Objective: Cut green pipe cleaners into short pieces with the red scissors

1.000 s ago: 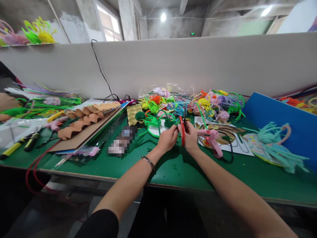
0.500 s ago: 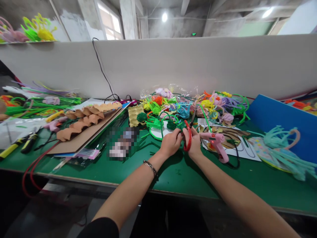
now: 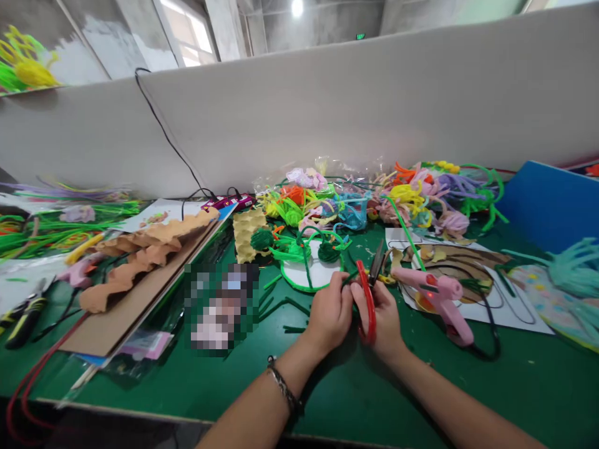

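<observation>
My right hand (image 3: pixel 387 321) is closed around red-handled scissors (image 3: pixel 367 312), their dark blades pointing up and away from me. Close beside it, my left hand (image 3: pixel 330 315) is closed in a pinch on a dark green pipe cleaner (image 3: pixel 348 280), of which only a short bit shows between the hands. Just beyond lies a white disc (image 3: pixel 314 276) edged in bright green, with green pipe-cleaner shapes on it. Several cut dark green pipe-cleaner pieces (image 3: pixel 294 328) lie on the table left of my left hand.
A pink glue gun (image 3: pixel 435 288) lies right of my hands on a white sheet (image 3: pixel 519 312). Colourful pipe-cleaner flowers (image 3: pixel 349 209) pile up at the back. Brown cardboard (image 3: pixel 100 327), egg-carton strips (image 3: pixel 133 265) and pliers (image 3: pixel 29 318) are at left, a blue board (image 3: pixel 552 212) at right.
The camera view has moved closer to the table and tilted. Both hands stay together, with the scissors still in my right hand and pointing up.
</observation>
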